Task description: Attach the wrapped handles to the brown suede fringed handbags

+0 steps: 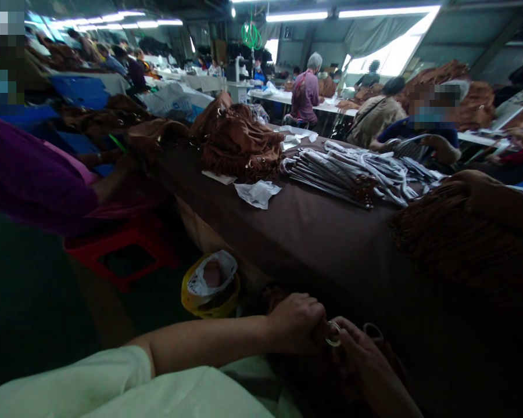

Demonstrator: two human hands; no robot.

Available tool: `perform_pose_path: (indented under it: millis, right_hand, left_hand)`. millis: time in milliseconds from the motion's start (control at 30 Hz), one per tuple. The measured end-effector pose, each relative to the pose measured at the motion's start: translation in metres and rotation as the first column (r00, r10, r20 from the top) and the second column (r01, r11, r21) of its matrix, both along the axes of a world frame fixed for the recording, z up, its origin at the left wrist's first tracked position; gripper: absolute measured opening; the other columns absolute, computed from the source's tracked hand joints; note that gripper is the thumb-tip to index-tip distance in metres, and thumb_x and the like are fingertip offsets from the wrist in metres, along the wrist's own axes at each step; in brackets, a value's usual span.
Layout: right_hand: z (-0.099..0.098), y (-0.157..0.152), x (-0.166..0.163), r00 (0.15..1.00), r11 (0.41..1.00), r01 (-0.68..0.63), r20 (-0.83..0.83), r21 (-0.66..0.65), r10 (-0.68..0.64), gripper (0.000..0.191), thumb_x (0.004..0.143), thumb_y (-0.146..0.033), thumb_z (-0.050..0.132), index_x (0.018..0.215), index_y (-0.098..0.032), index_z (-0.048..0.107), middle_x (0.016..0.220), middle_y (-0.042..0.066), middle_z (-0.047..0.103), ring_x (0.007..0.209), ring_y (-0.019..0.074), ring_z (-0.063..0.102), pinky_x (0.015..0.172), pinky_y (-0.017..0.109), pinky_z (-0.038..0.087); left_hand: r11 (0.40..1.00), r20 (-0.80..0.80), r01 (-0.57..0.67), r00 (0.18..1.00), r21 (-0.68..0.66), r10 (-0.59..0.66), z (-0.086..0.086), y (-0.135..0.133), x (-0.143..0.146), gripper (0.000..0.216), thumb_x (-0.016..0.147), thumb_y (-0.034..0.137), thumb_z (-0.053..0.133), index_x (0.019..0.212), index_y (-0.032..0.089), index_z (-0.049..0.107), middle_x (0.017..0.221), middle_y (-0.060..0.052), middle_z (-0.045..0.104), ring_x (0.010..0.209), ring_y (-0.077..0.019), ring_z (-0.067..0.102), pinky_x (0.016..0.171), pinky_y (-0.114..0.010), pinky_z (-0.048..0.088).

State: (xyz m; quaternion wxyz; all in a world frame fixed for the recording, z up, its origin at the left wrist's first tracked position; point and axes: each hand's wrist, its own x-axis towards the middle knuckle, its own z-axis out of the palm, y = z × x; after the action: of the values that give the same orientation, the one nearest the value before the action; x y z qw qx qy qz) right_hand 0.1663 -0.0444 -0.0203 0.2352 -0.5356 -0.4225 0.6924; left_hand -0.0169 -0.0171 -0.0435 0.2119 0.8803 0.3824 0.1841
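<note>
My left hand [297,323] is closed in a fist around dark brown material, most of it hidden by the fingers and shadow. A shiny metal ring [332,334] sits between my two hands. The fingers of my right hand [358,347] press together at this ring from the other side. Just beyond my right hand shows a second metal ring [373,331], beside more brown material. Both hands work low at the near edge of the dark-covered table [305,232]. What hangs below them is too dark to make out.
On the table lie a brown fringed pile [239,139], white paper [258,194], a bundle of white-wrapped straps [353,171] and a brown stack [470,244]. A lined yellow bucket [211,284] stands left, near a red stool [117,249] with a seated co-worker.
</note>
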Motion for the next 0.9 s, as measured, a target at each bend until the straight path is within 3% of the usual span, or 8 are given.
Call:
perform_pose_path:
  millis: [67, 133, 233, 367, 467, 567, 733, 900]
  right_hand:
    - [-0.006, -0.003, -0.003, 0.993, 0.993, 0.056, -0.097, -0.104, -0.066, 0.041, 0.071, -0.059, 0.068, 0.086, -0.022, 0.058, 0.056, -0.007, 0.052, 0.045, 0.0083, 0.045, 0.043, 0.019, 0.033]
    - [-0.012, -0.006, -0.004, 0.989, 0.988, 0.142, -0.022, -0.059, -0.143, 0.043, 0.068, -0.057, 0.071, 0.092, -0.022, 0.060, 0.061, -0.005, 0.059, 0.050, 0.0106, 0.052, 0.046, 0.020, 0.039]
    - [-0.019, -0.008, 0.000, 0.946, 0.962, 0.191, 0.224, 0.195, -0.234, 0.048, 0.070, -0.058, 0.067, 0.103, -0.023, 0.063, 0.090, 0.003, 0.071, 0.079, 0.0196, 0.066, 0.065, 0.027, 0.052]
    - [-0.027, -0.013, 0.008, 0.868, 0.870, 0.007, 0.429, 0.493, -0.250, 0.049, 0.070, -0.056, 0.065, 0.108, -0.025, 0.065, 0.114, 0.005, 0.068, 0.108, 0.0274, 0.061, 0.090, 0.036, 0.051]
    - [-0.029, -0.017, 0.009, 0.820, 0.738, -0.142, 0.496, 0.659, -0.285, 0.035, 0.079, -0.050, 0.058, 0.105, -0.027, 0.066, 0.110, 0.003, 0.067, 0.104, 0.0245, 0.063, 0.088, 0.035, 0.053]
    - [-0.029, -0.019, 0.006, 0.789, 0.649, -0.245, 0.537, 0.720, -0.298, 0.029, 0.084, -0.046, 0.056, 0.105, -0.028, 0.065, 0.104, 0.002, 0.068, 0.096, 0.0213, 0.066, 0.080, 0.031, 0.055]
    - [-0.028, -0.015, 0.005, 0.828, 0.613, -0.262, 0.500, 0.745, -0.254, 0.026, 0.083, -0.043, 0.060, 0.103, -0.027, 0.064, 0.101, 0.001, 0.067, 0.091, 0.0191, 0.066, 0.076, 0.026, 0.056]
    - [-0.023, -0.013, 0.004, 0.863, 0.624, -0.284, 0.477, 0.728, -0.164, 0.023, 0.080, -0.041, 0.064, 0.098, -0.026, 0.063, 0.097, 0.001, 0.066, 0.088, 0.0188, 0.066, 0.073, 0.026, 0.055]
  left_hand:
    - [1.000, -0.021, 0.007, 1.000, -0.003, -0.007, -0.001, -0.001, -0.001, 0.034, 0.070, 0.041, 0.066, 0.091, 0.018, 0.054, 0.090, -0.004, 0.063, 0.085, -0.0203, 0.059, 0.079, -0.030, 0.043]
    - [1.000, -0.058, -0.006, 0.998, -0.020, 0.004, -0.001, 0.000, -0.002, 0.033, 0.070, 0.040, 0.066, 0.091, 0.017, 0.054, 0.091, -0.004, 0.064, 0.085, -0.0207, 0.059, 0.078, -0.031, 0.044]
    - [0.998, -0.096, -0.032, 0.995, -0.052, 0.027, 0.000, 0.004, -0.002, 0.034, 0.069, 0.042, 0.067, 0.089, 0.018, 0.054, 0.091, -0.005, 0.065, 0.084, -0.0215, 0.061, 0.074, -0.031, 0.045]
    - [0.997, -0.093, -0.008, 0.996, -0.075, 0.001, 0.002, 0.007, 0.000, 0.036, 0.069, 0.048, 0.066, 0.087, 0.018, 0.054, 0.090, -0.004, 0.065, 0.082, -0.0214, 0.062, 0.070, -0.030, 0.046]
    - [0.996, -0.086, 0.008, 0.996, -0.090, -0.016, 0.005, 0.006, 0.000, 0.037, 0.070, 0.049, 0.065, 0.087, 0.018, 0.055, 0.090, -0.004, 0.066, 0.082, -0.0213, 0.063, 0.070, -0.030, 0.047]
    - [0.990, -0.089, 0.025, 0.995, -0.142, -0.038, 0.008, 0.005, -0.003, 0.034, 0.071, 0.049, 0.065, 0.085, 0.019, 0.056, 0.090, -0.005, 0.066, 0.082, -0.0211, 0.063, 0.069, -0.029, 0.047]
    - [0.982, -0.093, 0.066, 0.992, -0.177, -0.084, 0.015, 0.004, -0.007, 0.032, 0.071, 0.048, 0.065, 0.084, 0.020, 0.057, 0.088, -0.004, 0.066, 0.082, -0.0209, 0.063, 0.066, -0.028, 0.047]
    - [0.972, -0.103, 0.093, 0.988, -0.215, -0.117, 0.019, 0.004, -0.008, 0.029, 0.072, 0.047, 0.064, 0.081, 0.019, 0.058, 0.087, -0.004, 0.067, 0.081, -0.0209, 0.064, 0.065, -0.027, 0.046]
